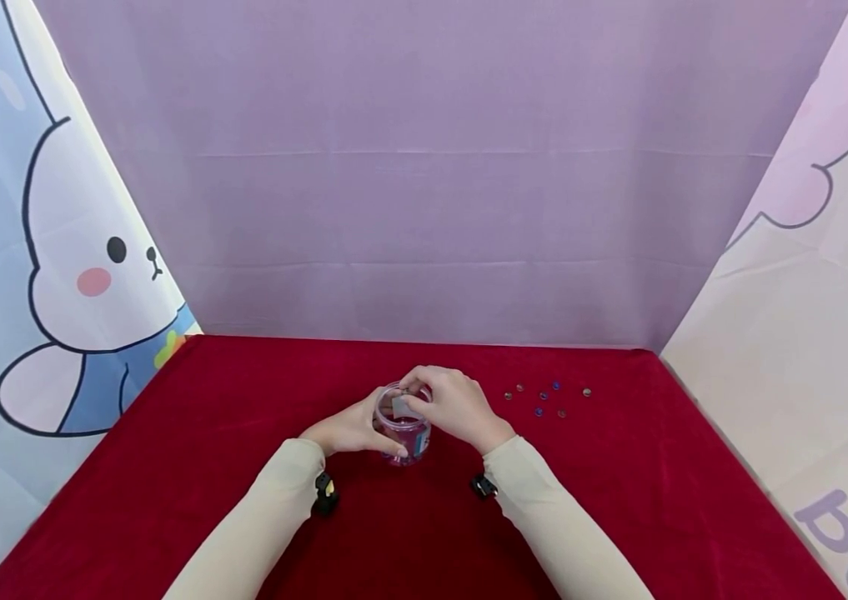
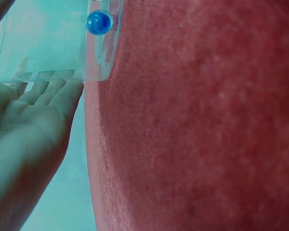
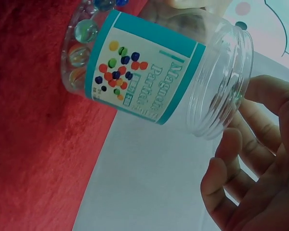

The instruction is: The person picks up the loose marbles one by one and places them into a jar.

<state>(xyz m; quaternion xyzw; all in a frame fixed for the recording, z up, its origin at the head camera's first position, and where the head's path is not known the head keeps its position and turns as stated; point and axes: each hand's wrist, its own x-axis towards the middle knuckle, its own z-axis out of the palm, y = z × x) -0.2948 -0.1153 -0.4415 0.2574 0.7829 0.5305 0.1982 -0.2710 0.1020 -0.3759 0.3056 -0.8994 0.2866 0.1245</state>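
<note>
A clear plastic jar (image 1: 413,447) stands upright on the red cloth, its mouth uncovered. My left hand (image 1: 352,428) grips its side, thumb in front and fingers around the far side. Over the rim, my right hand (image 1: 461,406) pinches a small glass marble (image 3: 236,97) between thumb and finger at the jar's mouth; the marble is partly hidden. Through the wall in the right wrist view, several glass marbles (image 3: 86,31) lie at the jar's bottom, below a blue-and-white label (image 3: 144,67). A blue marble (image 2: 99,22) shows at the base in the left wrist view.
Several loose marbles (image 1: 543,396) lie scattered on the red cloth (image 1: 619,500), to the right of my right hand. A purple curtain (image 1: 424,183) hangs behind the table. Printed cloth panels (image 1: 93,242) border both sides.
</note>
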